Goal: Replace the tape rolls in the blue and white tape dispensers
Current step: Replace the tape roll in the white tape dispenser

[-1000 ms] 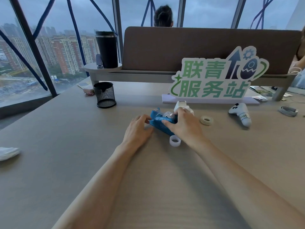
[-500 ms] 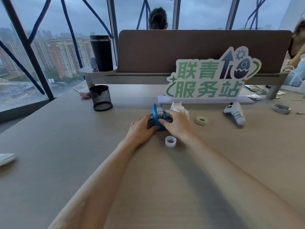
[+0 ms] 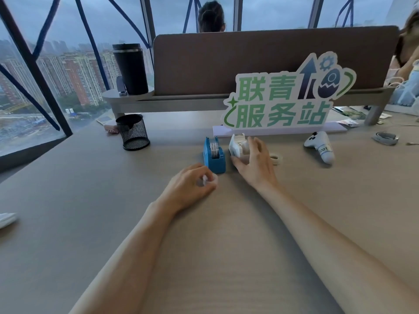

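— Where are the dispensers seen?

— The blue tape dispenser (image 3: 214, 156) is stood upright on the table (image 3: 90, 200) just above the middle of the frame, with a roll seated in it. The white tape dispenser (image 3: 238, 146) is placed just to its right, apart from it, below the green-lettered sign (image 3: 288, 103).

— And the hands?

— The right hand (image 3: 254, 164) is spread around the white dispenser, thumb at its near end and fingers along its right side; a grasp is being formed, though firm contact cannot be confirmed. The left hand (image 3: 190, 189) is curled on the table below the blue dispenser, closed on something small and white (image 3: 205, 179), perhaps a tape core; it is blurred.

— Anything else nearby?

— A loose tape roll (image 3: 277, 159) is laid flat right of the right hand. A white controller (image 3: 319, 147) is seen farther right, a black mesh cup (image 3: 133, 132) at centre left, a black tumbler (image 3: 130, 68) above it.
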Available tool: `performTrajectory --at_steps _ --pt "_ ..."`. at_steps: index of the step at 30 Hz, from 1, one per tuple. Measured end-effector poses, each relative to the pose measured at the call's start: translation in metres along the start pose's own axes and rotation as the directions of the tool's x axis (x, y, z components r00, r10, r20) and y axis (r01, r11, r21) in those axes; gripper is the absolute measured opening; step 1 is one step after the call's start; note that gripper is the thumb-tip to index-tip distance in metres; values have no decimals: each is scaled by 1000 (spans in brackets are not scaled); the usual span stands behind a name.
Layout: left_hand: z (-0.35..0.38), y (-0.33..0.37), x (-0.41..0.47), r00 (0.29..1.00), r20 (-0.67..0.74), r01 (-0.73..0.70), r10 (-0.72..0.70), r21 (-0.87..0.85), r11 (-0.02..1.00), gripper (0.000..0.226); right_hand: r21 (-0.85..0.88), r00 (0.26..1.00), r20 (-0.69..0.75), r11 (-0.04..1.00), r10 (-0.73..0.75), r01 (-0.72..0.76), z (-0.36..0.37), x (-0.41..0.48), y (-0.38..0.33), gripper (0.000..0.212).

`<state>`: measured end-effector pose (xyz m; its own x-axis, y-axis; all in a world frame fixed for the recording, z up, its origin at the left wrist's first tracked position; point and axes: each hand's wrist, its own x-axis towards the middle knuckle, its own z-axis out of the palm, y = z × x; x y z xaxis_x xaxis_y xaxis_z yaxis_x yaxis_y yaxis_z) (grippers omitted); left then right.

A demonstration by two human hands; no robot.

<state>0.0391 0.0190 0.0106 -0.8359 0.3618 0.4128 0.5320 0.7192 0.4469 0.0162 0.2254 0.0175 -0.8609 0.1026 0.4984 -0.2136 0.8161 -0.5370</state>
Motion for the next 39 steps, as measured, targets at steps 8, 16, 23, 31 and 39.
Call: performTrajectory --at_steps 8,16,23,31,39 --pt "-4 -35 22 919 -198 365 -340 103 925 18 -49 993 94 997 66 -62 -4 -8 6 68" --pt "-5 -24 11 943 -296 181 -154 68 981 22 30 979 179 994 98 -105 -48 -39 15 57" --pt "0 26 3 994 -85 46 -69 -244 969 31 290 909 417 950 -17 -116 -78 -40 15 48" --pt "13 34 2 975 206 143 -84 -288 947 63 374 878 437 927 -195 20 -77 -43 6 43" --pt "10 36 2 975 205 150 -86 -325 934 58 103 928 220 954 -299 283 -83 -36 -3 16"
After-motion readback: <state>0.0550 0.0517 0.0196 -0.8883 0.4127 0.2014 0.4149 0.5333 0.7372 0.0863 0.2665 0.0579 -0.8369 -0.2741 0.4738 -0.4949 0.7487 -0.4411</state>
